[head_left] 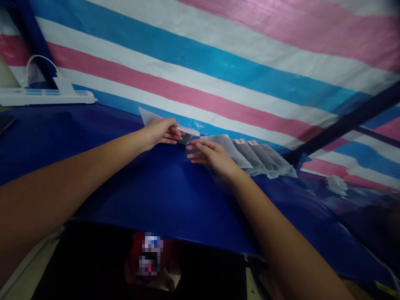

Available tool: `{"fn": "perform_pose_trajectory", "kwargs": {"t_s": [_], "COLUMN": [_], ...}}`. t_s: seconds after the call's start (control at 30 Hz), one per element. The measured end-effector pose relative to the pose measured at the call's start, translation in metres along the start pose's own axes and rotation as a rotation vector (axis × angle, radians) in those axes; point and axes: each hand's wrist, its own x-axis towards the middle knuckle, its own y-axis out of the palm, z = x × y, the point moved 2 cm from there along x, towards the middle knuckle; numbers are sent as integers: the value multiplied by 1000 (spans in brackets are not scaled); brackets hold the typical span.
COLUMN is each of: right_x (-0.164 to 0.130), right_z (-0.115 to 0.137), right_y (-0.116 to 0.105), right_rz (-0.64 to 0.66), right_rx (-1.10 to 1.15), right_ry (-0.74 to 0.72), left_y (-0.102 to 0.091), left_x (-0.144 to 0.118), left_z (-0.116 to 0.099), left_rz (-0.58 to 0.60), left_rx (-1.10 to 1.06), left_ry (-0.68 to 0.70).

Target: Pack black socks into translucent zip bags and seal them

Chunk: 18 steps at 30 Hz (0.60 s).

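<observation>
My left hand [163, 132] reaches over the blue table near its back edge. Its fingers are closed on a pale, flat bag [147, 116], whose white edge also shows to the right of the fingertips. The hand covers the bag's middle, and its contents cannot be made out. My right hand [214, 155] is just to the right, with its fingers apart and nothing visibly gripped. Behind and beside it lies an overlapping row of frosted plastic bags [259, 156], some with small white labels. Whether the right hand touches the nearest bag is unclear.
The blue table [150, 191] runs up to a striped plastic sheet [203, 79]. A white power strip [46, 96] with a plugged-in charger lies at the left. Dark blue frame bars [340, 118] slant at the right, near a small white object [336, 184].
</observation>
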Motion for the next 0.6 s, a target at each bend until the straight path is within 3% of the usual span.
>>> {"fn": "perform_pose_trajectory", "kwargs": {"t_s": [0.2,0.37,0.6], "right_x": [2,3,4], "right_z": [-1,1,1], "right_y": [1,-5,-10], "right_rz": [-59,-126,-149], "right_rx": [63,245,230], "right_ry": [36,122,182], "left_y": [6,9,9], "left_x": [5,2,1], "left_z": [15,15,14], "left_rz": [217,232,238], "left_rx": [41,95,201], "left_ry": [-65,-47,-52]}}
